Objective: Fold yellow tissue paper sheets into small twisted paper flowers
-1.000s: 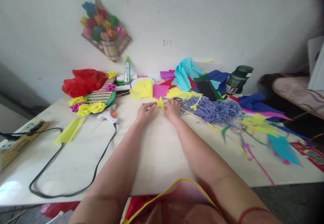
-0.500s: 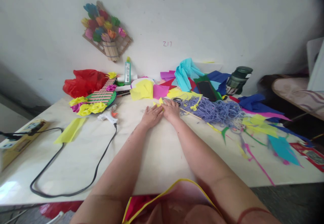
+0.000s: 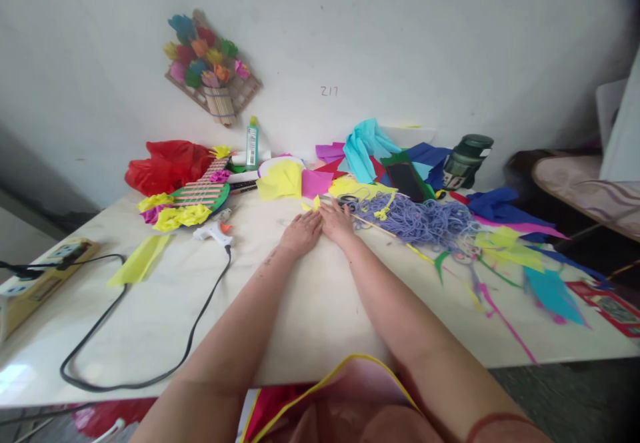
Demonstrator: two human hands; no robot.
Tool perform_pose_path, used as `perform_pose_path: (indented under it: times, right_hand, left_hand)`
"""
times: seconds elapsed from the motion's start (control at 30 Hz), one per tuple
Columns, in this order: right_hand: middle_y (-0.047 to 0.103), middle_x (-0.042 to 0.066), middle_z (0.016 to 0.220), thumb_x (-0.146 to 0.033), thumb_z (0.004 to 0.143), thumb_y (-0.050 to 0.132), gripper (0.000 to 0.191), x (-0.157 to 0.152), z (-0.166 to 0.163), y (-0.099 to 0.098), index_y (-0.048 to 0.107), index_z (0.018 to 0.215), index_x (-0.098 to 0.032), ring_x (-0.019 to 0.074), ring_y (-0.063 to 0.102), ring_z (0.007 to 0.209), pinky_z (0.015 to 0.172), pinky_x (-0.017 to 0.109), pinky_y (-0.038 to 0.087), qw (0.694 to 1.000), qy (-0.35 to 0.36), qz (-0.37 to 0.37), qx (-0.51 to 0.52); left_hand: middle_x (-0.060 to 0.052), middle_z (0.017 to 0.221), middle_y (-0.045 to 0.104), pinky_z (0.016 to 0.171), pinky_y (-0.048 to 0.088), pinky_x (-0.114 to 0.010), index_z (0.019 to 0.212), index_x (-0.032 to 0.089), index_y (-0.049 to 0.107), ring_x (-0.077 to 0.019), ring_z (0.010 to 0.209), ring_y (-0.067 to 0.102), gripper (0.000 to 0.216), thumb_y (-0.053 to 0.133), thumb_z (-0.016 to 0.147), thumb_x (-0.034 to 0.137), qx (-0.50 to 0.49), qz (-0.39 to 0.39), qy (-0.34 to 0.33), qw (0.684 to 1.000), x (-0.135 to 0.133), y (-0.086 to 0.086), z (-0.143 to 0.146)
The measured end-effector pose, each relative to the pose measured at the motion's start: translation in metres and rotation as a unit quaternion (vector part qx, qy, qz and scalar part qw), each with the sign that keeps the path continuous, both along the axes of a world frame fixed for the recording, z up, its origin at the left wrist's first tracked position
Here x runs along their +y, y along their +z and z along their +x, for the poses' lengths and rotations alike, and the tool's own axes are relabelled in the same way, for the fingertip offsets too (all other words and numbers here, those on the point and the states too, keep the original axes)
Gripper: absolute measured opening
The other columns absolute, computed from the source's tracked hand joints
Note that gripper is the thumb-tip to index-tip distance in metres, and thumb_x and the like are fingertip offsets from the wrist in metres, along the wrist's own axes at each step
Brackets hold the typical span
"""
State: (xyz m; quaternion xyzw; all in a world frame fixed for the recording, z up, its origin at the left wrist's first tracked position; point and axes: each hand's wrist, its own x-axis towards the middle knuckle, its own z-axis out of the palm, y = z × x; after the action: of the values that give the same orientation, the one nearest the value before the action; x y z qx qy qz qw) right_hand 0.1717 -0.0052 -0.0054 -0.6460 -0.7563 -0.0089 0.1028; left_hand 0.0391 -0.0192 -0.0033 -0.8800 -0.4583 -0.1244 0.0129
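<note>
Where the pale surface point(image 3: 150, 309) fills the middle of the frame, both forearms run up from the lower edge to its centre. The left hand point(image 3: 301, 233) and the right hand point(image 3: 336, 221) lie side by side there, palms down, flattened on a small yellow paper piece point(image 3: 315, 203). It is bright yellow and thin, and only a pointed corner shows, poking out just above the fingertips where the two hands meet; the rest is hidden beneath them. The fingers of both hands are stretched out flat and pressing, not curled around anything.

Right of the hands a heap of purple yarn point(image 3: 425, 219) spreads over the surface, a thin wooden stick point(image 3: 373, 225) running out of it toward the right hand. Above the hands lie loose yellow and pink paper sheets point(image 3: 287, 179). In the right part of the frame, coloured paper scraps point(image 3: 510, 246) are scattered. At centre left a white glue gun point(image 3: 213, 231) rests, its black cord point(image 3: 150, 356) looping toward the lower left. A red plastic bag point(image 3: 163, 163) sits at upper left, what it holds hidden. A dark green jar point(image 3: 465, 161), lid on, stands at upper right, and a green bottle point(image 3: 251, 141) stands by the wall.
</note>
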Motion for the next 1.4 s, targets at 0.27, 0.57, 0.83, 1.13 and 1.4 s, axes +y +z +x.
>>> perform_pose_path:
  times: [0.27, 0.57, 0.83, 1.13, 1.4]
  right_hand:
    - [0.032, -0.003, 0.140, -0.021, 0.084, 0.024, 0.048, 0.000, 0.003, 0.003, 0.038, 0.129, -0.026, 0.0191, 0.013, 0.132, 0.103, 0.048, 0.015, 1.000, 0.005, -0.015, 0.014]
    - [0.031, -0.002, 0.140, -0.015, 0.082, 0.026, 0.053, 0.006, -0.001, 0.010, 0.028, 0.134, -0.026, 0.0162, 0.016, 0.131, 0.103, 0.045, 0.017, 0.999, 0.012, 0.018, 0.046]
    - [0.033, -0.004, 0.139, -0.019, 0.083, 0.025, 0.050, 0.019, 0.012, 0.007, 0.035, 0.131, -0.030, 0.0177, 0.015, 0.132, 0.103, 0.052, 0.011, 0.997, 0.063, -0.047, 0.018]
    - [0.033, 0.003, 0.139, -0.016, 0.083, 0.024, 0.056, 0.016, 0.012, 0.003, 0.017, 0.138, -0.022, 0.0165, 0.017, 0.132, 0.104, 0.048, 0.011, 0.998, 0.055, -0.018, 0.033]
    - [0.036, 0.003, 0.138, -0.014, 0.083, 0.026, 0.057, 0.012, 0.011, 0.004, 0.018, 0.138, -0.021, 0.0172, 0.015, 0.133, 0.104, 0.048, 0.012, 0.998, 0.061, -0.008, 0.017]
  left_hand:
    - [-0.007, 0.134, 0.041, 0.104, 0.024, -0.034, 0.126, 0.013, 0.042, -0.0162, 0.125, 0.034, 0.047, 0.021, 0.089, 0.031, -0.020, 0.008, -0.017, 1.000, 0.005, -0.004, -0.001]
    - [-0.008, 0.131, 0.044, 0.104, 0.025, -0.031, 0.123, 0.012, 0.046, -0.0159, 0.123, 0.036, 0.045, 0.023, 0.088, 0.029, -0.021, 0.025, -0.029, 0.999, 0.007, -0.003, 0.000]
    - [-0.008, 0.131, 0.044, 0.103, 0.026, -0.034, 0.122, 0.014, 0.047, -0.0163, 0.123, 0.037, 0.044, 0.023, 0.089, 0.029, -0.020, 0.032, -0.022, 0.999, 0.002, -0.001, 0.000]
    - [-0.008, 0.137, 0.036, 0.105, 0.023, -0.037, 0.128, 0.018, 0.039, -0.0181, 0.124, 0.035, 0.047, 0.026, 0.087, 0.038, -0.028, 0.038, 0.037, 0.998, -0.003, 0.001, 0.001]
    - [-0.006, 0.137, 0.037, 0.104, 0.023, -0.041, 0.126, 0.021, 0.042, -0.0194, 0.126, 0.031, 0.048, 0.022, 0.088, 0.040, -0.009, 0.003, 0.042, 0.999, 0.003, -0.001, 0.003]
